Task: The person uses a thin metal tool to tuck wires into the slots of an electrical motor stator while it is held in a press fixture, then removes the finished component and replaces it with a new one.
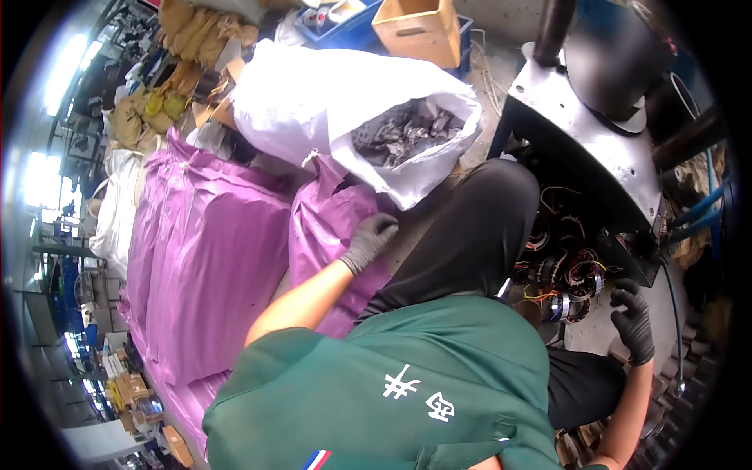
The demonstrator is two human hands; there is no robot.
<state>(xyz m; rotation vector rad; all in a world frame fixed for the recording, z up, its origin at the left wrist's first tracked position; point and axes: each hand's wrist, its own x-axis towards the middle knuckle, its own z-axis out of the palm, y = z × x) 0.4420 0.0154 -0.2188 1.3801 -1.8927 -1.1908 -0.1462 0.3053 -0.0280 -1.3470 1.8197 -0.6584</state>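
My left hand (368, 243), in a grey glove, hovers over or rests against a small purple sack (329, 215) beside my bent knee; I cannot tell which. Its fingers are loosely bent, a little apart, with nothing visible in them. On the other side, my right hand (633, 323), in a dark grey glove, is raised with fingers apart and slightly curled, also holding nothing. Several motor stators (578, 276) with copper windings and coloured wires lie on the floor between my knee and that hand, below a black and metal machine (595, 141).
A white sack (290, 98) gapes in front, holding dark grey scraps (407, 133). Large purple sacks (207, 266) line my left. Beyond stand a wooden box (415, 30) and a blue crate (341, 22). A cable (675, 329) hangs near my right hand; stacked metal pieces (693, 368) lie beyond it.
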